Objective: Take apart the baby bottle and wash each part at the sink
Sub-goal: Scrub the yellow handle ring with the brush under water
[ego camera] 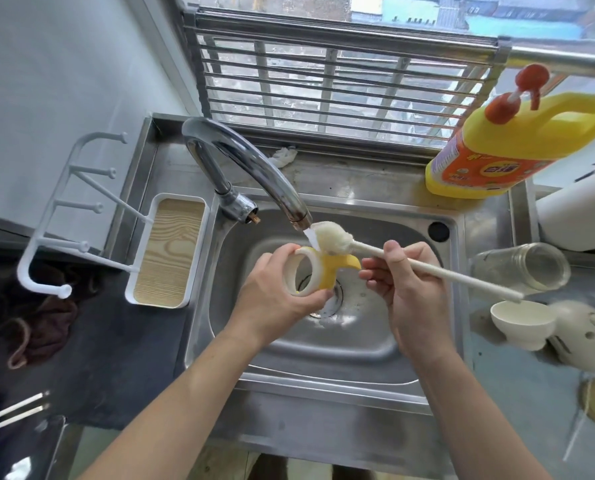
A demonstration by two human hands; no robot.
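- Slipping is the top risk: the left hand (271,299) curls thumb and fingertips round the wet yellow handle ring (318,275), held over the sink (341,344) drain, and the ring could drop into the basin.
- The right hand (406,289) grips the sponge brush (330,239) by its stick, fingers curled. The head sits under the faucet (247,168) stream, so splashing is likely.
- The glass bottle body (521,268) lies on its side on the counter right of the sink and may roll.
- Counts: 2 hands, 1 ring, 1 brush, 1 faucet, 1 bottle body, 1 white cap (517,323), 1 detergent jug (490,147).
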